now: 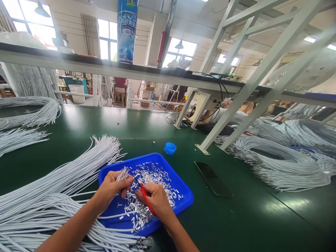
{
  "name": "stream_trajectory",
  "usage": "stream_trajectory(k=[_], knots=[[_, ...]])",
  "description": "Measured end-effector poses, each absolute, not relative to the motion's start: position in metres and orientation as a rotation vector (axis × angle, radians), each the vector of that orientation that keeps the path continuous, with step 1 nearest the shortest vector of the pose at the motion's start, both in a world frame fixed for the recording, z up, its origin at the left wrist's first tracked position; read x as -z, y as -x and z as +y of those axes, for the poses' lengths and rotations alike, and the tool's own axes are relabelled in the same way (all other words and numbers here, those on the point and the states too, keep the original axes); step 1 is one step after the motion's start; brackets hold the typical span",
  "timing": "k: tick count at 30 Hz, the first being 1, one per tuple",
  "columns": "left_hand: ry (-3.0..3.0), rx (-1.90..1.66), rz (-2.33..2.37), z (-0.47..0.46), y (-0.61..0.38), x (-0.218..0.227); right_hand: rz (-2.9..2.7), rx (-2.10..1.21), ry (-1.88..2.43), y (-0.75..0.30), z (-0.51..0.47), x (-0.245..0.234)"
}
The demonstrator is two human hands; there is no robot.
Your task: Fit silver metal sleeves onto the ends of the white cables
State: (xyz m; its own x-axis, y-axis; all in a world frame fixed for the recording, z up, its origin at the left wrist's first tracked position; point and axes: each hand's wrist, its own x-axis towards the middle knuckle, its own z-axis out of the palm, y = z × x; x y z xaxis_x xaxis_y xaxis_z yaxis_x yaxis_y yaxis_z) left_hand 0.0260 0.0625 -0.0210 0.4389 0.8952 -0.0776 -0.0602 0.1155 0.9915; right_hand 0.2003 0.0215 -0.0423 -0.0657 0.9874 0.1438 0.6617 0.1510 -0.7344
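My left hand (115,183) is closed around a small bunch of white cable ends (123,173), above the left part of a blue tray (183,187). Many small shiny metal pieces (143,213) lie scattered in that tray. In my right hand (157,200) is a red-handled tool (147,199) with a thin dark tip. The tip points at the cable ends by my left fingertips; whether it touches them I cannot tell. A thick bundle of white cables (78,168) lies left of the tray, and more loose white cables (60,213) pass under my left forearm.
A blue cap (170,148) sits behind the tray, with a black phone (212,178) to its right. Coiled cables (275,157) lie at the right, past slanted white metal posts (225,115). A blue spray can (127,31) stands on the raised shelf (157,72).
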Motion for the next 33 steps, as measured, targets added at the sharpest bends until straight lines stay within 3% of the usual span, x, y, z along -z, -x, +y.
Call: stream_trajectory(k=[12, 19, 21, 25, 33], knots=[[-0.949, -0.843, 0.888, 0.067, -0.026, 0.026, -1.836, -0.623, 1.593, -0.211, 0.026, 0.041], [-1.149, -0.793, 0.841, 0.063, -0.027, 0.024, -1.140, -1.222, 1.152, -0.197, 0.026, 0.047], [-1.311, -0.782, 0.858, 0.061, -0.030, 0.024, -1.144, -1.152, 1.137, -0.189, 0.023, 0.049], [-1.418, -0.761, 1.047, 0.058, -0.035, 0.027, -1.348, -0.652, 1.222, -0.185, 0.019, 0.048], [-1.118, -0.611, 0.929, 0.067, -0.022, 0.019, -0.999, -0.942, 1.215, -0.205, 0.023, 0.037]])
